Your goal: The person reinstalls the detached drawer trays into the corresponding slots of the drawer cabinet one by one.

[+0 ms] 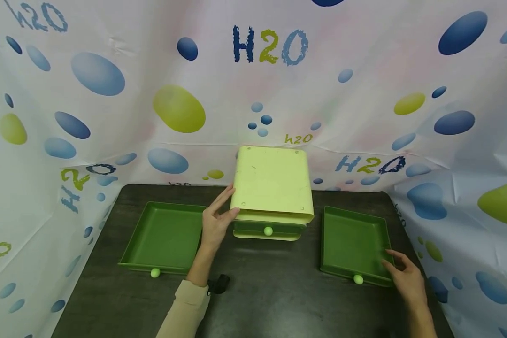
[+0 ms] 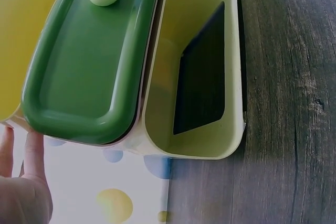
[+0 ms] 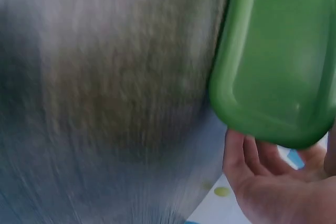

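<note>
A pale yellow drawer cabinet [image 1: 273,180] stands at the back middle of the table. One green drawer [image 2: 84,61] with a round light-green knob sits inside it; the slot below is empty. My left hand [image 1: 214,224] touches the cabinet's left side, its fingers stretched along the wall and its thumb near the front corner. To the right lies a second green drawer [image 1: 352,241], turned slightly. My right hand [image 1: 407,277] holds this drawer by its right side wall, thumb and fingers at the rim; the right wrist view shows curled fingers [image 3: 252,153] against its end.
Another green drawer [image 1: 169,237] lies on the left of the dark wooden table [image 1: 274,291], close to my left forearm. A white curtain [image 1: 219,80] with blue and green spots surrounds the table at the back and sides.
</note>
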`<state>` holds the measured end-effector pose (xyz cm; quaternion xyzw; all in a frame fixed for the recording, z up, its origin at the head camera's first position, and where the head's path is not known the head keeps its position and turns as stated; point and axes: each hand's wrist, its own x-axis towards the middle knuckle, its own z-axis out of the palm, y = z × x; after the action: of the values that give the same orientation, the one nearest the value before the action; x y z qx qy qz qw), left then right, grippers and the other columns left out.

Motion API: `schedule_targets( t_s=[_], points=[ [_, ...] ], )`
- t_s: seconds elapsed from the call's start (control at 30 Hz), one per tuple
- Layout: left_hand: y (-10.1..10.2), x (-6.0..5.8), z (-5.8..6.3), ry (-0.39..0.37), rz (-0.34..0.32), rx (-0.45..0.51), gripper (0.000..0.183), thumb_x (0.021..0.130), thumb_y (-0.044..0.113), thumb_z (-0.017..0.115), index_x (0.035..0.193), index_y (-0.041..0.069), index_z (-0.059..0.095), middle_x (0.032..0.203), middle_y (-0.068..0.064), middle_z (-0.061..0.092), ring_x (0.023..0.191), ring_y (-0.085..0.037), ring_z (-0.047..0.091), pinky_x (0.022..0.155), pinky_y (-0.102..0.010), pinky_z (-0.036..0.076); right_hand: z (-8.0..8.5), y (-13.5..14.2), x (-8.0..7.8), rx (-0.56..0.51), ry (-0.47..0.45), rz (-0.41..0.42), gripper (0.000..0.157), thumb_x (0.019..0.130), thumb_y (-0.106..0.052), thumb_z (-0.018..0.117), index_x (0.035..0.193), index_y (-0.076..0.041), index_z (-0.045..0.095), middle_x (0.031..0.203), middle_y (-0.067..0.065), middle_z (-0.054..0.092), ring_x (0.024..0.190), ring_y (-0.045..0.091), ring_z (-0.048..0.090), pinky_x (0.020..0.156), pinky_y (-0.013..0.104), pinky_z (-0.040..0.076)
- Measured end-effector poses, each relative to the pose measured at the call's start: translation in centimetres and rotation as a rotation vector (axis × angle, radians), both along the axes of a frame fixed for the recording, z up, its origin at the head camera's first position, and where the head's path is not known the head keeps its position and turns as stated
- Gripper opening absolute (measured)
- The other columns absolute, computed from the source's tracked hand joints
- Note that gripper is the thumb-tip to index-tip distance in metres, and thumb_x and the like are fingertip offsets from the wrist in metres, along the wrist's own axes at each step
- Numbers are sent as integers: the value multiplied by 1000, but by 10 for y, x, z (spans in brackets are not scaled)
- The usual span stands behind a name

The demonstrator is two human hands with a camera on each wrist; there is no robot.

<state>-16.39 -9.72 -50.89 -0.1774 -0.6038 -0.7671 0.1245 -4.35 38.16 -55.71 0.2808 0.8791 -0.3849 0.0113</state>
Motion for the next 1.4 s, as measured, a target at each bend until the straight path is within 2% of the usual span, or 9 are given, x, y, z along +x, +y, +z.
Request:
schedule_targets(
  t_s=[0.37, 0.6, 0.73, 0.87, 0.97, 1.03, 1.1, 1.27, 1.4],
  points=[
    [2, 2, 1, -1, -22, 21, 49, 90, -9, 66, 138, -6, 55, 151, -19, 44, 140, -27, 41, 90, -28, 55, -4, 18, 4, -90, 1, 92, 61, 97, -1, 57, 154, -6, 36, 145, 32, 38, 128, 48, 39, 93, 59, 42],
    [0, 1, 3, 4, -14, 22, 50, 90, -8, 66, 138, -6, 55, 151, -19, 44, 140, -27, 41, 89, -27, 55, -8, 21, 3, -131, -9, 136, 68, 98, -1, 55, 159, -14, 26, 151, 33, 33, 130, 47, 39, 93, 59, 45],
    [1, 0, 3, 7, -14, 18, 49, 90, -8, 66, 138, -6, 55, 151, -20, 44, 140, -26, 42, 89, -27, 55, -8, 25, 3, -152, -14, 178, 71, 98, -4, 56, 160, -16, 22, 152, 33, 32, 128, 42, 42, 86, 44, 51],
    [1, -2, 2, 11, -2, 10, 49, 90, -7, 67, 137, -6, 56, 150, -19, 45, 139, -26, 43, 89, -27, 55, -10, 30, 3, -161, -2, 218, 71, 99, -8, 57, 160, -19, 22, 154, 32, 30, 120, 19, 49, 81, 30, 52],
    [1, -2, 1, 10, -1, 7, 49, 90, -7, 67, 137, -6, 55, 150, -19, 45, 139, -25, 43, 89, -28, 55, -12, 32, 4, -205, 0, 218, 70, 101, -11, 56, 161, -23, 21, 156, 32, 25, 121, 20, 46, 89, 41, 51],
    [1, 0, 0, 6, -1, 11, 49, 90, -9, 67, 137, -7, 55, 150, -20, 45, 138, -24, 44, 90, -28, 55, -13, 33, 6, -251, -5, 207, 70, 102, -12, 54, 161, -25, 20, 157, 31, 23, 127, 31, 41, 93, 52, 48],
    [0, 1, -1, 3, 2, 15, 49, 89, -10, 66, 137, -8, 55, 150, -21, 45, 138, -24, 44, 89, -28, 55, -14, 33, 8, -289, -14, 200, 69, 102, -13, 54, 161, -27, 20, 158, 31, 20, 131, 38, 35, 95, 55, 46],
    [0, 2, -1, 4, 11, 15, 49, 89, -8, 67, 137, -6, 55, 150, -19, 45, 138, -26, 44, 89, -29, 55, -13, 33, 9, -333, -28, 189, 70, 102, -15, 56, 160, -30, 22, 159, 27, 21, 118, 8, 42, 92, 45, 52],
    [1, -1, 0, 6, 6, 10, 50, 89, -7, 68, 138, -5, 56, 150, -18, 45, 138, -26, 44, 90, -29, 55, -11, 34, 11, -390, -27, 189, 70, 102, -16, 56, 160, -32, 20, 157, 27, 23, 106, -7, 41, 89, 49, 53]
  ],
)
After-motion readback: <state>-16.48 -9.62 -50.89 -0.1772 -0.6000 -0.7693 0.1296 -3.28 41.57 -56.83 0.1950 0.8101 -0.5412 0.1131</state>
